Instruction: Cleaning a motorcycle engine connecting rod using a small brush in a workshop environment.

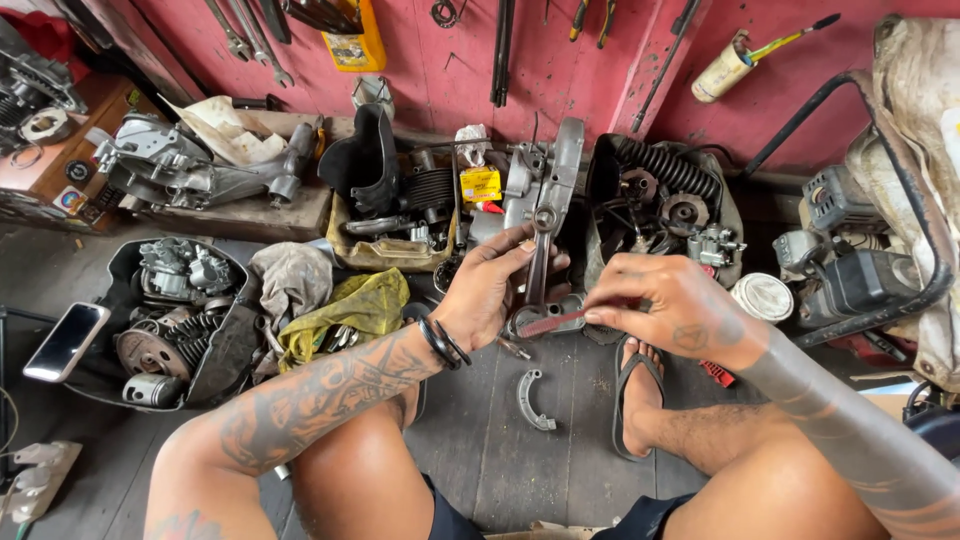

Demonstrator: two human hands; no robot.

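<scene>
Seated on a dark plank floor [520, 450] before a red wall [600, 70], the left hand [490, 285] grips a steel connecting rod [538, 265] upright; the right hand [670, 305] pinches a thin reddish strip [550, 322] against the rod's lower end. Engine parts surround.

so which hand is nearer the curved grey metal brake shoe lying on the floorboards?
Left. The left hand, gripping the steel connecting rod, sits almost directly above the curved grey metal brake shoe. The right hand, pinching a thin reddish strip, is up and to the right.
</scene>
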